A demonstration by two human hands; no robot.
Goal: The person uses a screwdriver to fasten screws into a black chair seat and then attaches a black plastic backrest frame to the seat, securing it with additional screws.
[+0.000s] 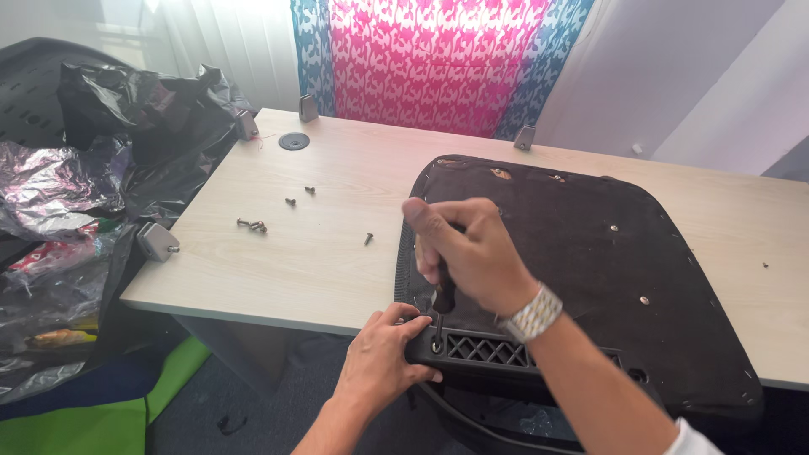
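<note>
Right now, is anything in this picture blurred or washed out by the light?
Head view: the right hand gripping the dark screwdriver handle is slightly motion-blurred; daylight overexposes the white curtain; the pale wooden table is evenly lit.

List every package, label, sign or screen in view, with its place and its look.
Crumpled silvery foil wrapping: far left, beside the desk, among black plastic bags.
Red printed packet: left edge, below the foil, partly hidden.
Yellowish packet: lower left, under clear plastic.
No signs or screens.
</note>
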